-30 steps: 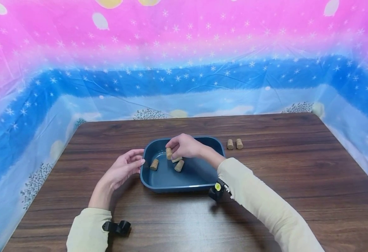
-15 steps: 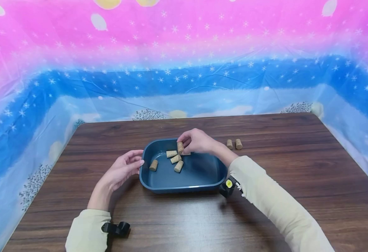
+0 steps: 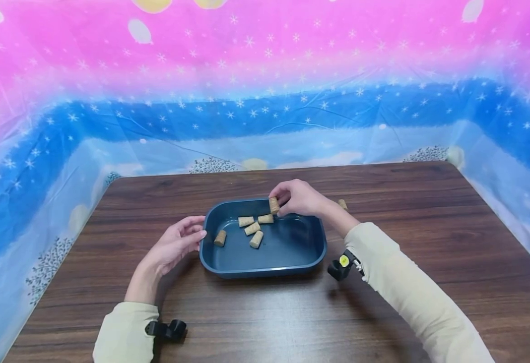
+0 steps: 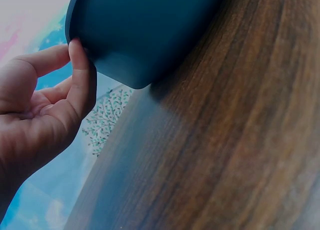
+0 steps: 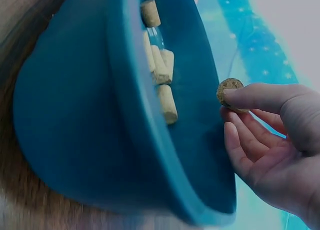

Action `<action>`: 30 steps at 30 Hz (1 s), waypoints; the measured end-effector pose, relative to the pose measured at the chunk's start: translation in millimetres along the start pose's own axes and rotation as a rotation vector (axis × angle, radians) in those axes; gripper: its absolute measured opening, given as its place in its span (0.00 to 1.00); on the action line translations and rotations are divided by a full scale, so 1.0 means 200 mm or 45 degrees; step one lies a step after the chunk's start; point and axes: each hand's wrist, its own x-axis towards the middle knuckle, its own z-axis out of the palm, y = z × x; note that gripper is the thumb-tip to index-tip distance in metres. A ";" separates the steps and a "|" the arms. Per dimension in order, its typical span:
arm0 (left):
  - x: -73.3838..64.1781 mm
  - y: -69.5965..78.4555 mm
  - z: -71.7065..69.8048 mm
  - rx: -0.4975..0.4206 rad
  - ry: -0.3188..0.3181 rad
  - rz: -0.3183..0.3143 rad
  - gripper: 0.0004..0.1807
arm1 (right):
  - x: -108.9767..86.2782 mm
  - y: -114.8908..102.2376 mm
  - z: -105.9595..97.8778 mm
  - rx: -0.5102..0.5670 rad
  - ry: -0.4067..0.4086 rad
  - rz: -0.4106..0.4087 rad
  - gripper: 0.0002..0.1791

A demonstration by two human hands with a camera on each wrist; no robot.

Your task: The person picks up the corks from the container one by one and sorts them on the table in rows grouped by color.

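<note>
Head view: our right hand point(image 3: 302, 197) pinches a cork point(image 3: 274, 205) near the far rim of the tray point(image 3: 263, 271), where five corks point(image 3: 252, 229) lie on the tabletop point(image 3: 256, 317)-borne floor; our left hand point(image 3: 179, 244) grips its left end

Left wrist: thumb and fingers pinch the smooth, rounded rim; light steadying should suffice

Right wrist: we show a grainy, round cork end between thumb and fingers; a gentle pinch clear of the rim seems best
</note>
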 end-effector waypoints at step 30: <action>0.00 0.01 0.00 0.013 0.003 -0.011 0.30 | -0.14 0.17 -0.19 0.024 0.165 0.095 0.21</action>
